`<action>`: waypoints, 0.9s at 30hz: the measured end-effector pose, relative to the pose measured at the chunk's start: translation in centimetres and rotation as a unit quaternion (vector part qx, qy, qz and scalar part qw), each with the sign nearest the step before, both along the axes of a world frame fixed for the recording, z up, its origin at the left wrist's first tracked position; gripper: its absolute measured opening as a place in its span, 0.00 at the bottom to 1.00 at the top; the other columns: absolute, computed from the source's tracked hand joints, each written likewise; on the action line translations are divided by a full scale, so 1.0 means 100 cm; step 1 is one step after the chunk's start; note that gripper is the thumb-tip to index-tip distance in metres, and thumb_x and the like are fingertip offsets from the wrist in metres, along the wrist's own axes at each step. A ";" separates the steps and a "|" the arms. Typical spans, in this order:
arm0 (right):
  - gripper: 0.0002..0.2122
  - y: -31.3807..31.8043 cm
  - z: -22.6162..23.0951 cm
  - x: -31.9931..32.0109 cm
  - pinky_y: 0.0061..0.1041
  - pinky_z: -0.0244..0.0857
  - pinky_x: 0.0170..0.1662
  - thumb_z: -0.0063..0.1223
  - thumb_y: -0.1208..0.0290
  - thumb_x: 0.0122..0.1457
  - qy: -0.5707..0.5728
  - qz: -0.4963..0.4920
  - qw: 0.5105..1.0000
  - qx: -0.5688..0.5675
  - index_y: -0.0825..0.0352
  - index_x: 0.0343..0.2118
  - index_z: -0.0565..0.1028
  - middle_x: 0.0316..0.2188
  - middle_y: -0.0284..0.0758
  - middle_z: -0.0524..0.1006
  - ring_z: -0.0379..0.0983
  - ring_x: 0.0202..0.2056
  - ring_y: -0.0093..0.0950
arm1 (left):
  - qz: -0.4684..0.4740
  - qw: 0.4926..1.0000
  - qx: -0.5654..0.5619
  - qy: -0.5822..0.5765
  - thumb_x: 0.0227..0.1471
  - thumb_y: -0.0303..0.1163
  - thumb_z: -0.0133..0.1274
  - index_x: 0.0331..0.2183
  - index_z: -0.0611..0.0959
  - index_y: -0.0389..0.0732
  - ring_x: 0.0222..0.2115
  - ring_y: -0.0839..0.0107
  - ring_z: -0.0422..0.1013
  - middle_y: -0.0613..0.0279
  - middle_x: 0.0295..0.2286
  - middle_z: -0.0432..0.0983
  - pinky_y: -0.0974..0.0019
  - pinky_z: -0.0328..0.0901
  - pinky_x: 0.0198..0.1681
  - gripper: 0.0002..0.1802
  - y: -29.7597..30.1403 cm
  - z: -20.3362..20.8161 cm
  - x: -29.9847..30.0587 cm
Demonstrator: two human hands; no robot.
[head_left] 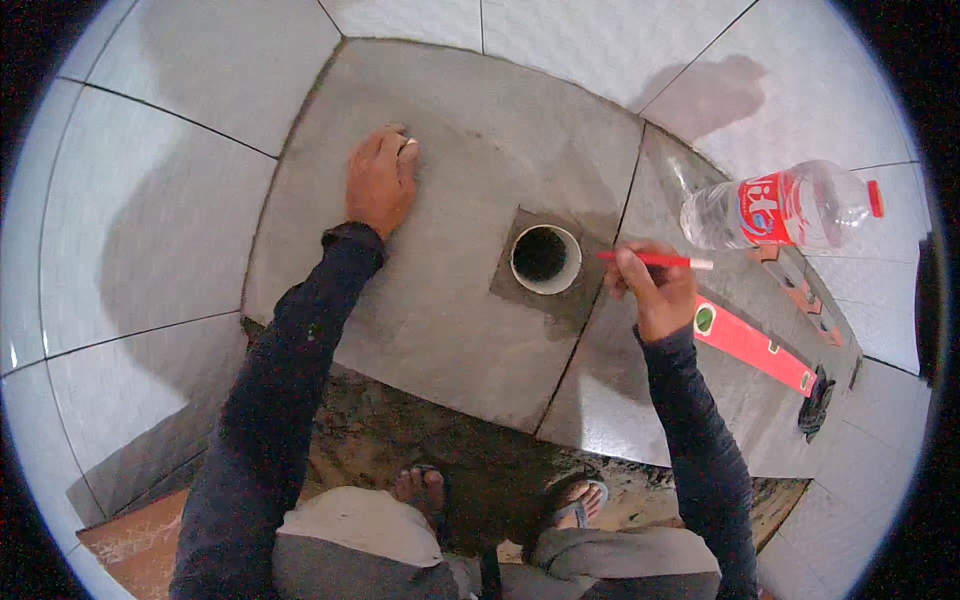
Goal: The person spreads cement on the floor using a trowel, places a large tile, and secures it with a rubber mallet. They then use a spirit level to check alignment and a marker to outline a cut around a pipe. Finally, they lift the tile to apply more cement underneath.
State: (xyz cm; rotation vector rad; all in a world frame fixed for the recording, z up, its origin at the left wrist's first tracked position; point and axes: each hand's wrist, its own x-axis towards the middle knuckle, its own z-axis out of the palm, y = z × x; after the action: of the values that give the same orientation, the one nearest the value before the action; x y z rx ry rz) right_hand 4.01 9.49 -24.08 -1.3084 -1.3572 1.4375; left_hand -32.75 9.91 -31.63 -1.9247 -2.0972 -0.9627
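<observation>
My left hand [383, 182] rests on a large grey floor tile [440, 130], its fingers closed. A small pale bit shows by the fingertips, too little to name. In my right hand [658, 290] a slim red pen [650, 259] with a white end lies nearly level, pinched between thumb and fingers. Its red end points left, toward a round white drain pipe [572, 262] set in a square cut-out in the tile. Dark wet-looking material shows inside the pipe. Just right of my right wrist lies a red spirit level [750, 345].
A clear plastic bottle [800, 205] with a red label and cap is at the right, near the tiled wall. Past it lies an orange-and-grey strip [797, 295]. A dark crumpled thing [816, 405] touches the level's end. Bare soil [400, 430] borders the near tile edge by my feet.
</observation>
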 end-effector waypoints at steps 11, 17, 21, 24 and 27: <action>0.09 0.076 -0.034 -0.070 0.25 0.69 0.33 0.60 0.66 0.55 -0.110 0.142 0.980 0.089 0.68 0.32 0.80 0.25 0.34 0.81 0.76 0.27 0.23 | 0.022 0.999 -0.046 -0.002 0.61 0.37 0.45 0.40 0.79 0.37 0.47 0.52 0.70 0.51 0.45 0.76 0.53 0.60 0.54 0.15 0.005 -0.002 0.005; 0.08 0.076 -0.050 -0.072 0.20 0.67 0.33 0.61 0.70 0.56 -0.112 0.163 0.978 0.058 0.70 0.34 0.79 0.26 0.31 0.79 0.74 0.28 0.19 | 0.012 1.000 -0.022 -0.004 0.60 0.37 0.46 0.38 0.79 0.37 0.46 0.53 0.70 0.53 0.44 0.77 0.54 0.61 0.53 0.14 0.008 -0.007 0.002; 0.08 0.074 -0.055 -0.075 0.24 0.70 0.33 0.62 0.67 0.54 -0.104 0.151 0.982 0.046 0.67 0.31 0.82 0.25 0.34 0.82 0.77 0.27 0.22 | 0.010 1.000 -0.014 -0.007 0.60 0.37 0.47 0.36 0.80 0.38 0.46 0.54 0.70 0.54 0.43 0.77 0.54 0.61 0.52 0.13 0.008 -0.010 0.000; 0.09 0.075 -0.057 -0.074 0.25 0.70 0.33 0.61 0.66 0.54 -0.115 0.161 0.979 0.055 0.67 0.31 0.82 0.25 0.34 0.82 0.78 0.27 0.23 | 0.005 1.000 -0.013 -0.008 0.60 0.37 0.47 0.36 0.80 0.38 0.46 0.55 0.70 0.55 0.43 0.77 0.54 0.61 0.52 0.13 0.010 -0.013 0.000; 0.10 0.075 -0.058 -0.075 0.26 0.70 0.33 0.61 0.64 0.54 -0.134 0.168 0.974 0.070 0.67 0.31 0.82 0.25 0.35 0.82 0.78 0.27 0.24 | 0.013 1.000 -0.023 -0.008 0.59 0.37 0.47 0.36 0.80 0.39 0.46 0.55 0.70 0.55 0.43 0.77 0.54 0.61 0.52 0.12 0.009 -0.012 -0.002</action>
State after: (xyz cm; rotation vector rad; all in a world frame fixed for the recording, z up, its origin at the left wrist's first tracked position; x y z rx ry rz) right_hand -3.53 17.00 -29.88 -1.2549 -1.8989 1.3836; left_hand -32.96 10.84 -32.86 -1.9114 -2.1658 -0.9360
